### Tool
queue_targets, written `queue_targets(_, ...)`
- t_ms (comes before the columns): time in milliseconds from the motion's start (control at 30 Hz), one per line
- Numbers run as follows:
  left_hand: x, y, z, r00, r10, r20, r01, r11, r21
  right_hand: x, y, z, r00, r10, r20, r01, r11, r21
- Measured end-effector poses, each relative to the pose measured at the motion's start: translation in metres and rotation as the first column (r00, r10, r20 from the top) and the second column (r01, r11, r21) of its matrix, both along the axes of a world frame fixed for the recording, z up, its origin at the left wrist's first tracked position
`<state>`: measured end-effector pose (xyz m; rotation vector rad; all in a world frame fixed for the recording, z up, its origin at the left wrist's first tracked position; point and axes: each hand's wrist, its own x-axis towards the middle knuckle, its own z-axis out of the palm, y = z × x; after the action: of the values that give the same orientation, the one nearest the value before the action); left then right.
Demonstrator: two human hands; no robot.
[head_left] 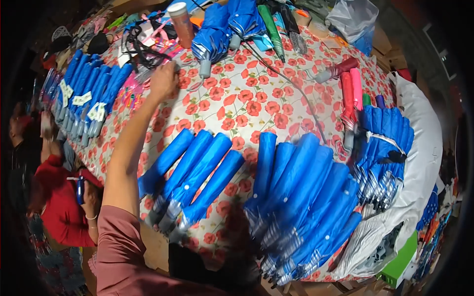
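My left hand [164, 82] reaches far across the table, its arm stretched up from the lower left. Its fingers look curled down beside a tangle of black straps [143, 49] and pink plastic packets [132, 91]; what they hold, if anything, is hidden. My right hand is out of view. Nearer me lie several rolled blue folding umbrellas [197, 170] with grey handles. To their right is a larger pile of blue folding umbrellas [303, 192], silver tips toward me, partly smeared.
The tablecloth [232, 106] has red flowers. More blue umbrellas [94, 84] with white tags lie left, and a tied blue bundle [382, 133] sits right, near red umbrellas [347, 93] and a white sack [419, 133]. A lidded jar [181, 27] stands behind. A person in red [59, 212] is at left.
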<state>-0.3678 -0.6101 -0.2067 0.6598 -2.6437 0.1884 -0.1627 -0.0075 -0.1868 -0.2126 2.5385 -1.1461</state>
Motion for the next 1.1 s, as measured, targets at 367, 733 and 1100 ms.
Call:
queue_targets(367,0.012,0.03,0.009,0.988,-0.048,0.145,0.067,0.989,-0.13,0.036,0.014,-0.024,0.999,-0.023,0.039,0.004,0.902,0.432)
queue_targets(733,0.154,0.331,0.198,0.753,-0.631,-0.189,0.645,0.648,0.406,0.022,0.059,-0.034,0.611,0.754,-0.24,-0.572,0.63,0.526)
queue_targets(1100,0.268,0.471,0.238,0.605,-0.795,-0.043,0.681,0.489,0.544,0.045,0.062,0.09,0.998,0.017,-0.062,-0.058,0.644,-0.763)
